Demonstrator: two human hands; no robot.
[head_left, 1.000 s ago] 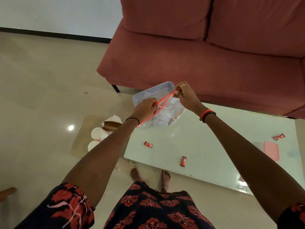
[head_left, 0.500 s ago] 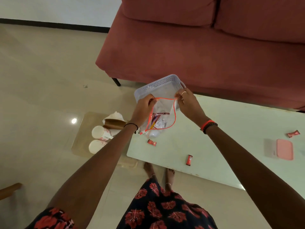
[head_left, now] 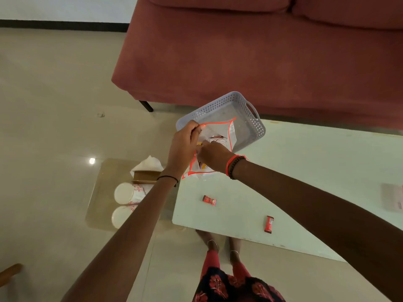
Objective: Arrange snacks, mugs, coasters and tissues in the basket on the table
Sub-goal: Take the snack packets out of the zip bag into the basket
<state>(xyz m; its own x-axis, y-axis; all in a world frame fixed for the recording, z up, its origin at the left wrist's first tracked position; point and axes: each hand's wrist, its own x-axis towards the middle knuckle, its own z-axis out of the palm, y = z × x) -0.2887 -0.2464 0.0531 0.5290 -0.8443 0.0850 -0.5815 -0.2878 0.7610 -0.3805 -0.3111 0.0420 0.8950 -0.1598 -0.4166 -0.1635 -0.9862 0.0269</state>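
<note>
A grey perforated basket point(head_left: 250, 112) stands at the far left corner of the pale table point(head_left: 305, 171). Over its near side hangs a clear zip bag point(head_left: 232, 131) with an orange rim, its mouth pulled wide. My left hand point(head_left: 184, 144) pinches the bag's left rim. My right hand point(head_left: 212, 155) reaches down into the bag among the small snack packets; its fingertips are hidden inside. Two red snack packets point(head_left: 209, 200) point(head_left: 268, 224) lie loose on the table.
Left of the table a low glass side table point(head_left: 98, 192) carries two white mugs point(head_left: 125, 192) point(head_left: 121, 216) and a brown tissue box point(head_left: 145, 174). A red sofa point(head_left: 261, 51) runs behind the table. A pinkish flat item point(head_left: 392, 198) lies at the right edge. My feet show below.
The bag's mouth has been pulled from a stretched slit to a wide opening. My right hand let go of the right rim and went down into the bag.
</note>
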